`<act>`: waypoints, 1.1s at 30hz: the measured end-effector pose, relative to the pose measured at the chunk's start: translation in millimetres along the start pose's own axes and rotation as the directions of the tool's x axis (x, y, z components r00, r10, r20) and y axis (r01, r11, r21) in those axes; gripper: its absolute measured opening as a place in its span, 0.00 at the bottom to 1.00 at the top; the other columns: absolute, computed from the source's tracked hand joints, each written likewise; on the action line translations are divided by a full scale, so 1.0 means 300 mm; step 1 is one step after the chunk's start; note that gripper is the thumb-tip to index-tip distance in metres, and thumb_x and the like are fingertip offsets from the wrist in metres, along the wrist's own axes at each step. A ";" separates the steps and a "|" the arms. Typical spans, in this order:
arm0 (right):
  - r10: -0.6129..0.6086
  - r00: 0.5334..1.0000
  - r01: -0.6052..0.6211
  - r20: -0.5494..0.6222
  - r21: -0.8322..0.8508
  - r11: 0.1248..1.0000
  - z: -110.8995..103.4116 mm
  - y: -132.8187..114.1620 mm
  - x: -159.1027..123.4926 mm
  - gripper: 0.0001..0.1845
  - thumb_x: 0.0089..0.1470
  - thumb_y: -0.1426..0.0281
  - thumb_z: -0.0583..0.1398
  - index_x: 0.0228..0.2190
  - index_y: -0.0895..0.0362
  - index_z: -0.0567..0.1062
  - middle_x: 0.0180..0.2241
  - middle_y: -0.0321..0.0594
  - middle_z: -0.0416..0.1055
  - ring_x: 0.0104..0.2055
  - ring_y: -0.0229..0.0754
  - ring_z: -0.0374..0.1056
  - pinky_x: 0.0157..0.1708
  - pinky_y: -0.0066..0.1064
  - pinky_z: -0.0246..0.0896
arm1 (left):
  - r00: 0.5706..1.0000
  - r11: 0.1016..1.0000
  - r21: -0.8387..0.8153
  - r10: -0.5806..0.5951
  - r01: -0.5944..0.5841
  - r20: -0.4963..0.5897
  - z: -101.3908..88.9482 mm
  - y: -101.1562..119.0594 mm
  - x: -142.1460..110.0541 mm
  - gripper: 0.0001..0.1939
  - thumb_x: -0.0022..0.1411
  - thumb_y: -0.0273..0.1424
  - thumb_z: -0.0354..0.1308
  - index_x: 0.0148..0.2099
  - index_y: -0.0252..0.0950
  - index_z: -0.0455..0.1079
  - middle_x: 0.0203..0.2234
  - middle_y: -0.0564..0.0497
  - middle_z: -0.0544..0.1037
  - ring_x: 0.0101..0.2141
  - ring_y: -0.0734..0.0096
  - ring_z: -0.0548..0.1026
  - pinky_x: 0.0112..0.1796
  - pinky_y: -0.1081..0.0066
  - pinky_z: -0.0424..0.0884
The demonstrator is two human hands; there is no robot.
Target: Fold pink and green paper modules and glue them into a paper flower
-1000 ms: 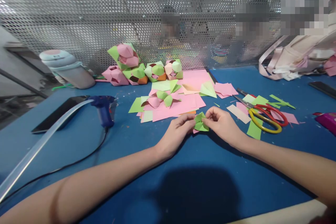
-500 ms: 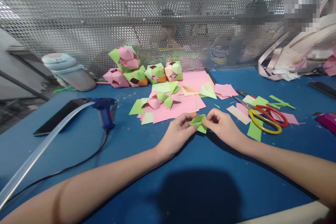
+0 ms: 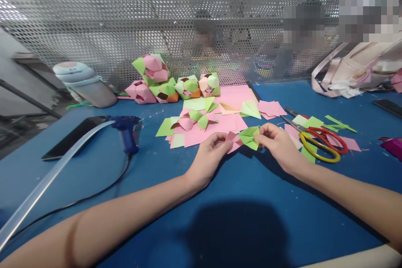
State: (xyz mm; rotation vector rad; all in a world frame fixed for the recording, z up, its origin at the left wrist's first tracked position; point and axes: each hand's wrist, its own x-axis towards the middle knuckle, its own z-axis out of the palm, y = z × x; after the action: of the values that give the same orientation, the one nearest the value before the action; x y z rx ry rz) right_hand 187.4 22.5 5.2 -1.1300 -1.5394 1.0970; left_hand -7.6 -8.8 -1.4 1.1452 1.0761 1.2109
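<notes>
Between my hands, above the blue tabletop, are a folded pink paper piece (image 3: pixel 234 141) and a folded green paper piece (image 3: pixel 249 137), touching side by side. My left hand (image 3: pixel 210 155) pinches the pink piece between thumb and fingers. At the other end, my right hand (image 3: pixel 276 144) grips the outer edge of the green piece. Whether the two pieces are joined or only overlap, I cannot tell. Just beyond my hands lies a pile of pink and green paper sheets (image 3: pixel 201 139), with a pink and green folded paper shape (image 3: pixel 188 122) on top.
Folded paper balls (image 3: pixel 165 91) stand along the perforated metal screen (image 3: pixel 125 37). A blue glue gun (image 3: pixel 127 136) with a long glue stick, a dark tablet (image 3: pixel 72 138) and a bottle (image 3: pixel 86 86) are left. Scissors (image 3: pixel 320 157), paper scraps and a bag (image 3: pixel 354 67) are right.
My right hand has moved right and slightly up, drawing the green piece along. The pink piece now shows beside it in my left hand. The view has shifted slightly.
</notes>
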 end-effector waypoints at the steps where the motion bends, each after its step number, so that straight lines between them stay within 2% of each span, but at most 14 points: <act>1: -0.008 1.000 0.008 -0.022 0.015 1.000 -0.009 0.003 0.006 0.06 0.50 0.69 0.59 0.25 0.55 0.66 0.22 0.31 0.63 0.25 0.34 0.60 0.27 0.30 0.54 | 1.000 1.000 0.013 -0.001 0.001 -0.010 -0.003 -0.004 0.002 0.11 0.56 0.36 0.61 0.39 0.35 0.70 0.27 0.55 0.73 0.28 0.76 0.69 0.31 0.75 0.65; 4: -0.010 0.997 0.012 -0.077 0.021 1.000 -0.024 0.021 0.024 0.05 0.50 0.70 0.59 0.25 0.55 0.66 0.21 0.31 0.64 0.24 0.35 0.61 0.26 0.30 0.55 | 1.000 0.999 0.032 -0.022 0.022 -0.001 -0.006 -0.009 0.003 0.10 0.56 0.35 0.61 0.37 0.34 0.71 0.27 0.53 0.74 0.27 0.76 0.69 0.31 0.74 0.65; 7: 0.003 0.998 -0.005 -0.063 -0.030 1.000 -0.016 0.036 0.028 0.05 0.50 0.70 0.58 0.26 0.55 0.65 0.20 0.31 0.65 0.23 0.35 0.63 0.26 0.31 0.56 | 0.998 0.998 0.059 -0.036 0.033 0.056 0.000 0.000 -0.005 0.08 0.56 0.34 0.60 0.36 0.34 0.72 0.30 0.51 0.76 0.27 0.74 0.72 0.32 0.72 0.67; 10: -0.003 1.000 0.002 -0.016 -0.072 0.997 0.007 0.034 0.015 0.06 0.51 0.69 0.58 0.26 0.55 0.65 0.21 0.31 0.65 0.23 0.36 0.64 0.25 0.31 0.57 | 0.996 0.986 0.155 0.051 -0.061 0.067 0.004 0.013 -0.012 0.05 0.55 0.30 0.60 0.35 0.35 0.73 0.31 0.51 0.73 0.26 0.76 0.71 0.32 0.71 0.68; 12: -0.008 1.000 0.009 0.018 -0.074 0.997 0.022 0.027 0.003 0.06 0.52 0.68 0.58 0.27 0.55 0.65 0.21 0.31 0.66 0.23 0.36 0.64 0.25 0.30 0.57 | 0.986 0.955 0.242 0.165 -0.169 0.038 0.004 0.016 -0.014 0.03 0.54 0.29 0.61 0.33 0.36 0.74 0.35 0.50 0.71 0.32 0.73 0.72 0.35 0.71 0.69; 14: -0.008 0.999 0.011 0.047 -0.066 0.998 0.035 0.018 -0.010 0.07 0.52 0.68 0.59 0.27 0.55 0.65 0.22 0.32 0.67 0.24 0.36 0.64 0.26 0.30 0.57 | 0.967 0.923 0.291 0.253 -0.253 0.039 0.003 0.016 -0.013 0.03 0.53 0.28 0.62 0.32 0.37 0.76 0.40 0.48 0.70 0.43 0.67 0.70 0.41 0.69 0.69; 17: -0.003 0.997 0.008 0.082 -0.055 0.998 0.051 0.006 -0.029 0.07 0.53 0.67 0.59 0.27 0.55 0.65 0.23 0.32 0.67 0.25 0.36 0.63 0.26 0.30 0.57 | 0.956 0.912 0.289 0.280 -0.292 0.082 0.004 0.015 -0.013 0.03 0.55 0.27 0.61 0.33 0.37 0.76 0.44 0.46 0.71 0.51 0.62 0.67 0.47 0.66 0.67; 21: -0.001 0.994 0.009 0.112 -0.075 0.997 0.067 -0.003 -0.048 0.07 0.53 0.66 0.59 0.28 0.55 0.66 0.24 0.31 0.66 0.25 0.35 0.61 0.26 0.28 0.56 | 0.965 0.935 0.244 0.235 -0.258 0.120 0.007 0.013 -0.017 0.03 0.57 0.27 0.59 0.34 0.35 0.74 0.43 0.45 0.74 0.45 0.63 0.72 0.45 0.66 0.67; 26: -0.014 0.988 0.026 0.151 -0.078 0.997 0.074 0.000 -0.057 0.06 0.54 0.66 0.58 0.29 0.55 0.67 0.27 0.33 0.67 0.28 0.35 0.62 0.29 0.29 0.58 | 0.967 0.937 0.243 0.227 -0.250 0.119 0.009 0.011 -0.023 0.04 0.58 0.29 0.59 0.36 0.35 0.73 0.34 0.49 0.77 0.35 0.69 0.73 0.39 0.70 0.68; 33: -0.060 0.987 0.067 0.150 -0.043 0.997 0.066 -0.027 -0.079 0.07 0.56 0.64 0.57 0.30 0.54 0.65 0.27 0.33 0.65 0.28 0.36 0.62 0.29 0.28 0.59 | 0.964 0.912 0.313 0.262 -0.264 0.049 0.006 0.010 -0.019 0.09 0.57 0.30 0.59 0.42 0.36 0.72 0.37 0.49 0.78 0.37 0.67 0.73 0.39 0.70 0.68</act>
State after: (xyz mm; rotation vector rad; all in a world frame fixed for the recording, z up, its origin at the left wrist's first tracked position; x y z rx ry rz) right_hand 170.8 -4.9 5.5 -1.0430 -1.7148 1.1276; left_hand -6.5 -14.7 1.9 1.5828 1.1680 1.2676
